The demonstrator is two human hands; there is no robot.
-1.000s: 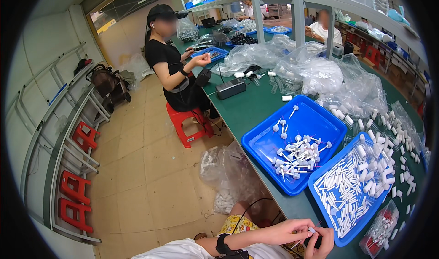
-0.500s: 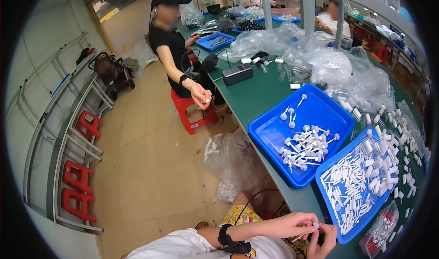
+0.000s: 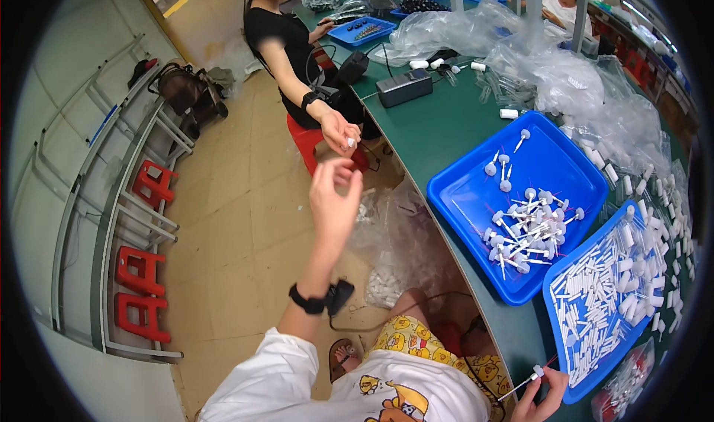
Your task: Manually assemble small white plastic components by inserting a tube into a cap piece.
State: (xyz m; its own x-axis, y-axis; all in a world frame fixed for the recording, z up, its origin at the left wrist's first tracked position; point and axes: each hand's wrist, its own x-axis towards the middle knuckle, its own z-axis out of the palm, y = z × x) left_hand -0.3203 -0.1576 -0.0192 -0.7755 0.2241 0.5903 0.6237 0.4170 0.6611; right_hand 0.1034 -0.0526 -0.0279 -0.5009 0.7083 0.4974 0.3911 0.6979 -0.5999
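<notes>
My left hand is stretched out over the floor, fingers apart and slightly curled, somewhat blurred, with nothing visible in it. Just beyond its fingertips is a co-worker's hand, pinching a small white piece. At the lower right, my right hand pinches a thin white stick with a pale round head and a fine red wire. Similar round-headed sticks lie piled in a blue tray. Another blue tray, closer to my right hand, holds many white tubes and thicker white cylinders.
The green table carries a black power adapter, crumpled clear plastic bags and scattered white cylinders. A clear bag of parts lies at the near right. Below the table edge are plastic bags. Red stools line the left.
My left hand has left my right hand and reached forward to the co-worker's hand. My right hand keeps the round-headed stick, lower down. The view has shifted.
</notes>
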